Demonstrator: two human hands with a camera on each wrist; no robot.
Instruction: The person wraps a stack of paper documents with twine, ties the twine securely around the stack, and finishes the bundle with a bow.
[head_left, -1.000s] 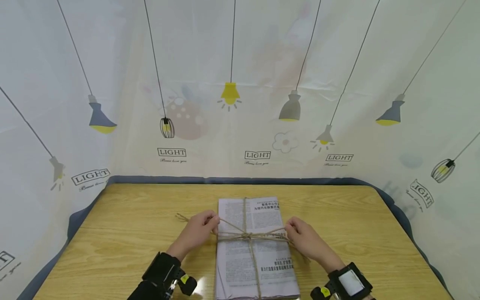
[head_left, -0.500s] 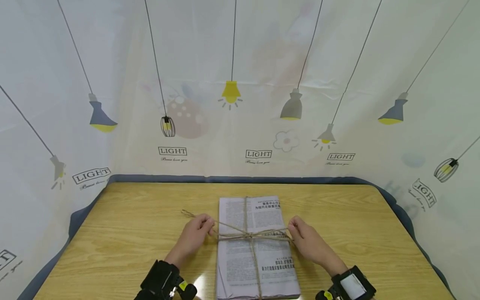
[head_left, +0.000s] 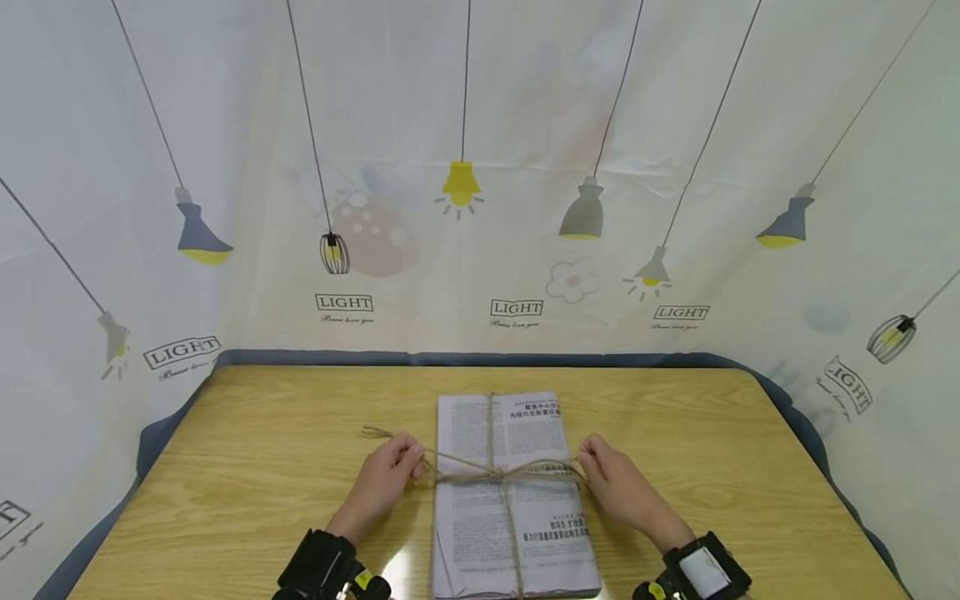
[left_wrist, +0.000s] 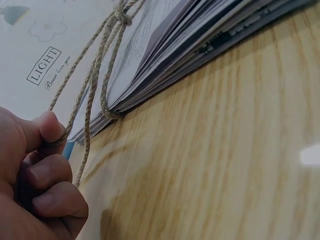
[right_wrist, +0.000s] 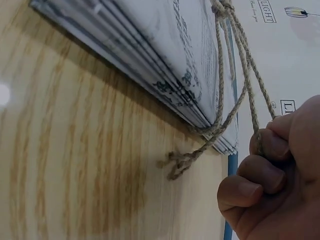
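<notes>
A stack of folded newspapers (head_left: 480, 533) lies on the table, bound crosswise with twine (head_left: 510, 521). A knot (head_left: 498, 474) sits on top where the strands cross. Left of the stack, my left hand (head_left: 381, 477) pinches twine between thumb and forefinger, its other fingers curled. Strands run taut from the knot to that hand in the left wrist view. My right hand (head_left: 611, 481), on the stack's other side, grips a twine loop with curled fingers. Below it in the right wrist view hangs a frayed twine end (right_wrist: 179, 164) beside the stack's edge.
The wooden table (head_left: 262, 450) extends around the stack on both sides. A pale curtain (head_left: 420, 125) printed with lamps hangs behind it, with a dark blue hem (head_left: 480, 360) along the table's far edge. Each wrist wears a black camera strap (head_left: 318, 567).
Over the last second my left hand has drawn back slightly to the left and toward me, holding the twine. My right hand has moved a little to the right. The newspapers stay put.
</notes>
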